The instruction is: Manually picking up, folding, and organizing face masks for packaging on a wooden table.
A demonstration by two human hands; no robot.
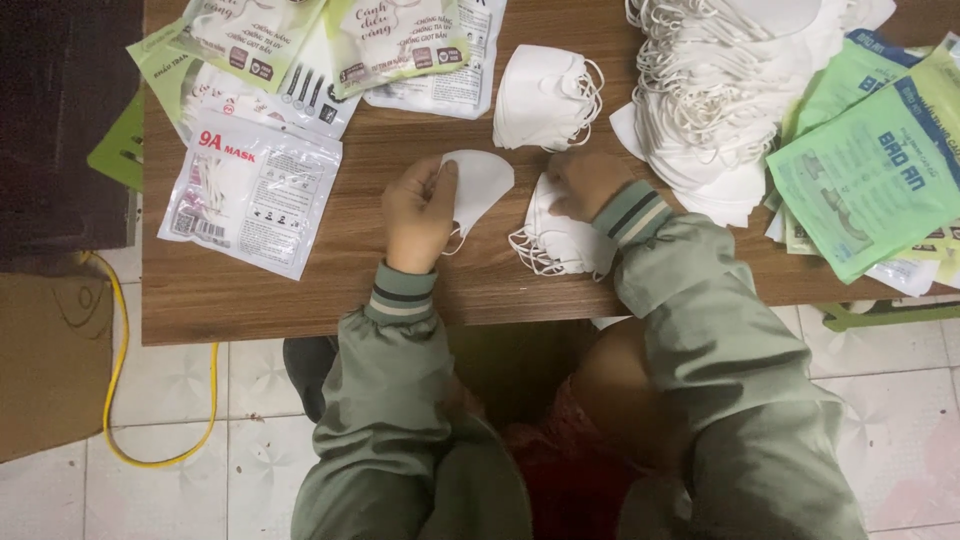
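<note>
On the table (300, 300), left hand (420, 215) grips a white mask (480, 185); right hand (585, 185) presses a mask stack (555, 240).

Single head-worn view, looking steeply down from above the seated person, close over the brown wooden tabletop (300, 290), far edge toward frame top, lap and tiled floor (180, 400) along the bottom

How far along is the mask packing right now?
Done: sealed mask packets lie at the table's left. In hand: the left hand holds one white mask; the right hand rests on a small stack. Left: a large pile of loose masks and green pouches at right.
</note>
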